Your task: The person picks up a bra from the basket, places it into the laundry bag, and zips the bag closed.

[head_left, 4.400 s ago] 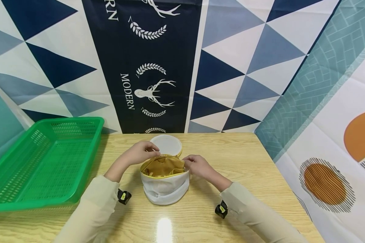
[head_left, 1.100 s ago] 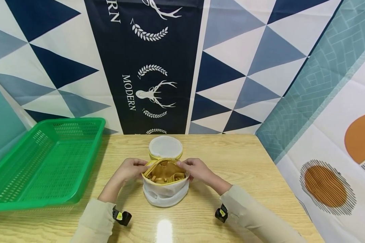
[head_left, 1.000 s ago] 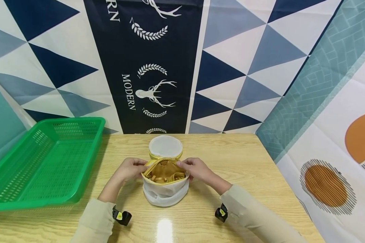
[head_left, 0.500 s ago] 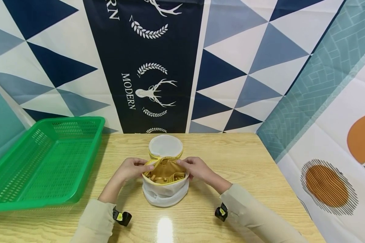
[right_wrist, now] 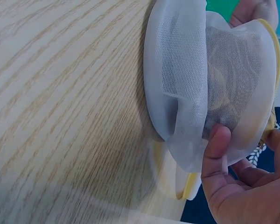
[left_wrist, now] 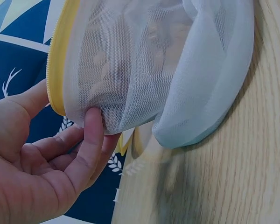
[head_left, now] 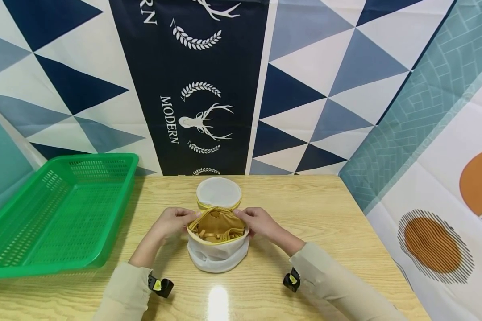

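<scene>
A round white mesh laundry bag (head_left: 218, 261) with a yellow zip edge stands unzipped on the table, its round lid (head_left: 218, 191) folded back behind it. Inside shows a mustard-yellow garment (head_left: 217, 220) with straps. My left hand (head_left: 176, 222) pinches the bag's left rim, thumb on the zip edge and fingers against the outside of the mesh (left_wrist: 112, 70). At the right rim, my right hand (head_left: 261, 221) grips the edge with its thumb toward the inside; a fingertip (right_wrist: 220, 137) presses the outer mesh. The garment shows dimly through the mesh.
A green perforated plastic basket (head_left: 60, 214) stands at the left of the wooden table (head_left: 297, 200). Patterned cloth (head_left: 201, 89) hangs behind the table's back edge, and more cloth (head_left: 425, 178) hangs at the right.
My left hand has come from the back rim to the left rim. The bag's mouth stands wider apart, and the turned-over left edge is less visible than half a second ago.
</scene>
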